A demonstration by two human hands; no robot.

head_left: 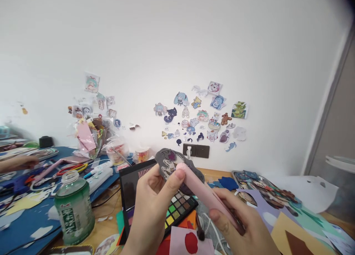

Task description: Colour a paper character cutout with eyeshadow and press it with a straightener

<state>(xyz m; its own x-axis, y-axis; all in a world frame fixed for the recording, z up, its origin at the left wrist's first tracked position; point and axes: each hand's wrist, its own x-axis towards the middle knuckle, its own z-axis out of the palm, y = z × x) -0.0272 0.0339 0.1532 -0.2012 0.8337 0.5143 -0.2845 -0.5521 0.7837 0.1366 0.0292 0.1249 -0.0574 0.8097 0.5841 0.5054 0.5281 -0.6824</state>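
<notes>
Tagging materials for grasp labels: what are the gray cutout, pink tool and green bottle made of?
cutout: likely felt or foam sheet, matte, thin with a soft-looking edge; can't tell which.
tool: probably smooth pink plastic, satin, evenly coloured.
bottle: clear green plastic, glossy, with printed label.

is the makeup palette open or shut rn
Open: the palette shows its rows of colour pans, and its dark lid is swung clear of them.

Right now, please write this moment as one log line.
left hand: holds grey cut-out | right hand: holds pink tool, tip at cut-out | below: colour palette
</notes>
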